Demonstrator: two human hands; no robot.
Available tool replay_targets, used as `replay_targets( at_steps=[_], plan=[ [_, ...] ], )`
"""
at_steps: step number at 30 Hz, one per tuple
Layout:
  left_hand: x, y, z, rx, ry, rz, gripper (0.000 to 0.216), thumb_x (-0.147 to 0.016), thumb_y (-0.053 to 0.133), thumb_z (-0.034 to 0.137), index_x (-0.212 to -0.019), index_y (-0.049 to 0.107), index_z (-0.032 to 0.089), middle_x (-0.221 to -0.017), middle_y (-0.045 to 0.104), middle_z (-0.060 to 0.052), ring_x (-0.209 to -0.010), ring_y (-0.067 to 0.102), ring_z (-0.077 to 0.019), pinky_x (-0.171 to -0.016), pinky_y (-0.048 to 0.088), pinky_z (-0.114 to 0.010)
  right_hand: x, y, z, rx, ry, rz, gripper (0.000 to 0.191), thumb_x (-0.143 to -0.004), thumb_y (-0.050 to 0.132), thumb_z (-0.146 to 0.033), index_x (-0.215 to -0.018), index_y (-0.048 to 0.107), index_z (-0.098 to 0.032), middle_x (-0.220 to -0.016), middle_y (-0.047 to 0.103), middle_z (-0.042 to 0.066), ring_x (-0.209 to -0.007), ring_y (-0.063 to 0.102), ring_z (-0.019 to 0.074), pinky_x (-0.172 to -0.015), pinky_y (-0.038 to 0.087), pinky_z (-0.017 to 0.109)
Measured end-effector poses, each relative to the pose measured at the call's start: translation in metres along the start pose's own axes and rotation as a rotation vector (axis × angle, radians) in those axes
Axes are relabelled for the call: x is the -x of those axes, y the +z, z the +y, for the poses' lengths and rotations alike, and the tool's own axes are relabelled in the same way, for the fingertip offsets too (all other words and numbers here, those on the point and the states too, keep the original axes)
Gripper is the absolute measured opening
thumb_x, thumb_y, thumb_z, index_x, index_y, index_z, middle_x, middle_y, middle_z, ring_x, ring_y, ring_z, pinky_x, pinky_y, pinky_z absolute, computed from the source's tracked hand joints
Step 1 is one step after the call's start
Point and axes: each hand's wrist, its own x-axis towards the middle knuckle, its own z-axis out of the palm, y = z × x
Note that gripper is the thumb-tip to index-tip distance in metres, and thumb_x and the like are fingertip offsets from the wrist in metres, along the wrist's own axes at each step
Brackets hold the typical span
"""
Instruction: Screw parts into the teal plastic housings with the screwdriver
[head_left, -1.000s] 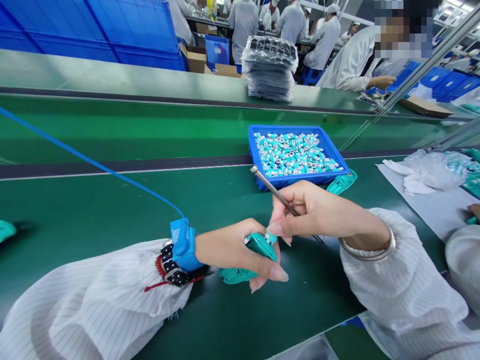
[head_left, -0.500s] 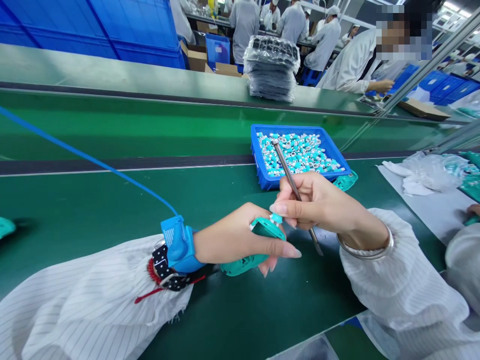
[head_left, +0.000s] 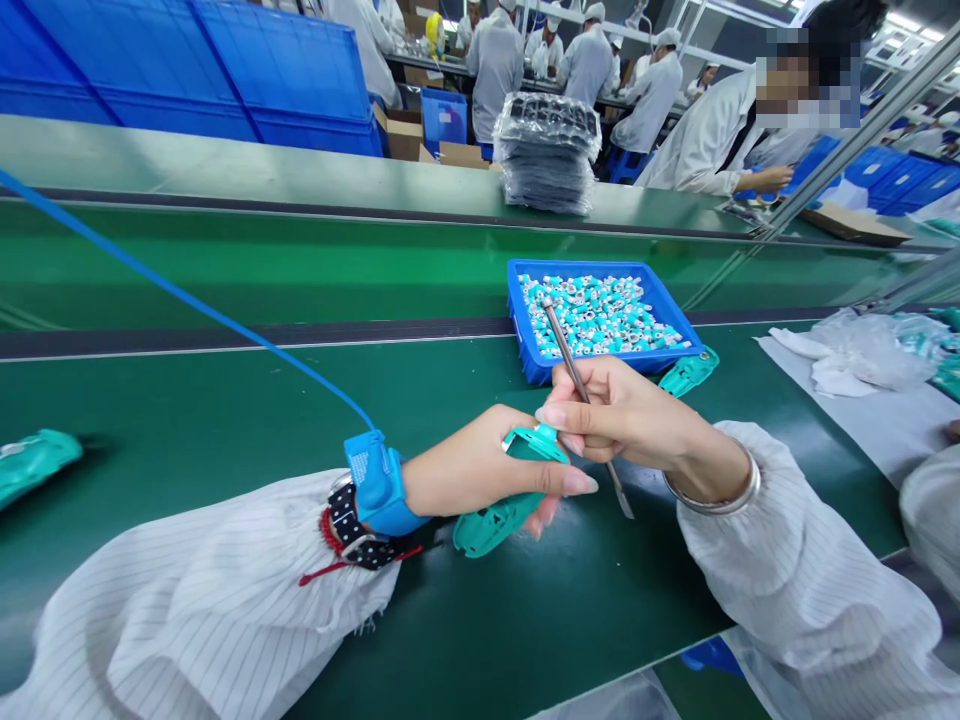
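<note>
Left hand point(head_left: 472, 475) grips a teal plastic housing point(head_left: 502, 525) over the green counter point(head_left: 525, 620), its fingers closed narrowly around the piece. Right hand point(head_left: 622, 415) pinches a slim steel pick point(head_left: 568, 352) between thumb and fingers, the shaft passing just beside the housing. The pick's upper end sits over a blue tray point(head_left: 514, 310) heaped with small teal-and-silver parts point(head_left: 600, 315). A second teal housing point(head_left: 688, 372) lies against the tray's corner. A blue wrist strap point(head_left: 379, 485) circles the left wrist, its blue cord point(head_left: 187, 290) running away across the counter.
</note>
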Motion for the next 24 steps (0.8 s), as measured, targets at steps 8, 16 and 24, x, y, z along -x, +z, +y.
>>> replay_targets(
  at_steps=[8, 16, 24],
  plan=[
    [-0.018, -0.004, -0.029, 0.531, -0.048, 0.387, 0.026, -0.075, 0.065, 0.036, -0.076, 0.056, 0.012, -0.064, 0.060, -0.002, -0.058, 0.060, -0.0130, -0.065, 0.053, -0.032, -0.002, -0.004, 0.020, 0.105, -0.136, 0.349, 0.032, -0.075, 0.064, -0.038, -0.097, 0.052, -0.018, -0.058, 0.048, -0.008, -0.033, 0.029, 0.0002, -0.031, 0.019, 0.015],
    [-0.026, 0.013, -0.055, 0.480, 0.149, 0.359, 0.043, -0.076, 0.062, 0.047, -0.103, 0.057, 0.013, -0.094, 0.064, -0.008, -0.085, 0.060, -0.0167, -0.081, 0.047, -0.031, 0.014, -0.001, 0.070, 0.465, -0.145, 0.378, 0.043, -0.074, 0.064, -0.032, -0.114, 0.048, -0.022, -0.097, 0.063, 0.005, -0.090, 0.060, 0.0194, -0.074, 0.050, 0.031],
    [0.079, -0.067, -0.028, -0.434, -0.108, 0.567, 0.033, -0.068, 0.069, 0.031, -0.097, 0.063, 0.016, -0.102, 0.062, -0.005, -0.090, 0.055, -0.0157, -0.075, 0.042, -0.022, 0.059, -0.066, 0.094, 1.022, -0.005, 0.572, 0.025, -0.074, 0.052, -0.047, -0.081, 0.058, -0.024, -0.074, 0.065, 0.009, -0.065, 0.061, 0.0271, -0.060, 0.045, 0.040]
  ],
)
